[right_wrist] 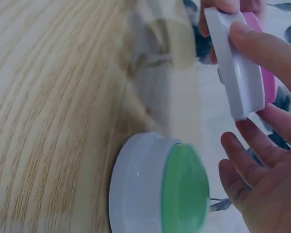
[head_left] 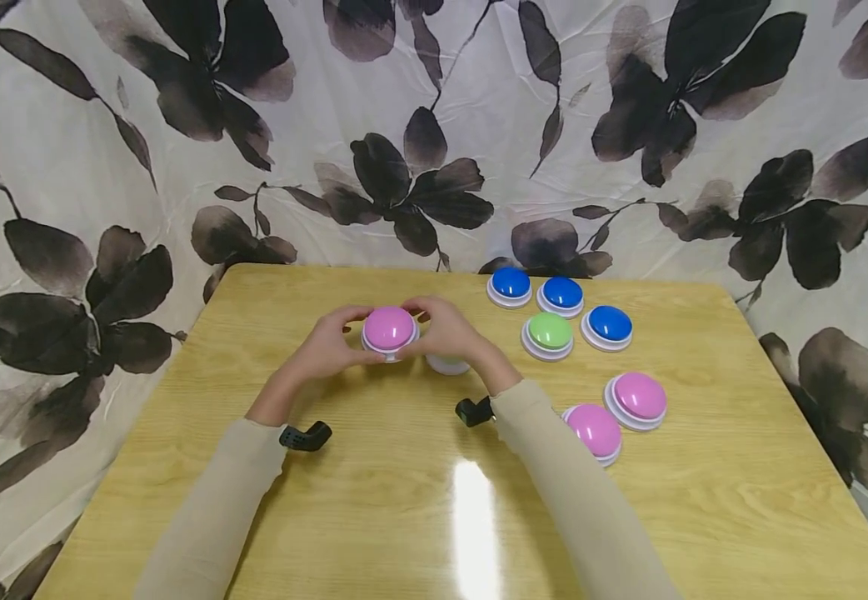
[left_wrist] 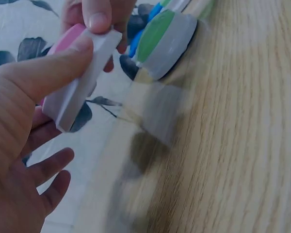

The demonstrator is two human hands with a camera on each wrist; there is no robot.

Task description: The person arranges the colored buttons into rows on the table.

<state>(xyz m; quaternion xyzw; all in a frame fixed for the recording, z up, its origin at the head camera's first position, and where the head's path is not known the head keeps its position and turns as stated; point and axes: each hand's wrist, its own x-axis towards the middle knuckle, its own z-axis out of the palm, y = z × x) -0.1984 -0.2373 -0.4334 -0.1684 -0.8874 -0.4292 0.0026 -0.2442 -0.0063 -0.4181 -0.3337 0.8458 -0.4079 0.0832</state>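
A pink push button with a white base [head_left: 389, 330] is held between both hands, raised off the table in the wrist views. My left hand [head_left: 331, 343] pinches its left side with thumb and fingers; the thumb lies along the white rim in the left wrist view. From the other side my right hand [head_left: 445, 329] pinches it the same way, its lower fingers spread away from the base. Close by on the table stands a green push button [right_wrist: 184, 189], mostly hidden under the right hand in the head view, where only its white base [head_left: 447, 365] shows.
Three blue buttons [head_left: 511, 283] and another green button [head_left: 550, 332] stand at the back right of the wooden table [head_left: 374, 517]. Two pink buttons [head_left: 638, 396] lie nearer, one partly behind the right sleeve [head_left: 576, 492]. A floral cloth [head_left: 434, 233] hangs behind the table.
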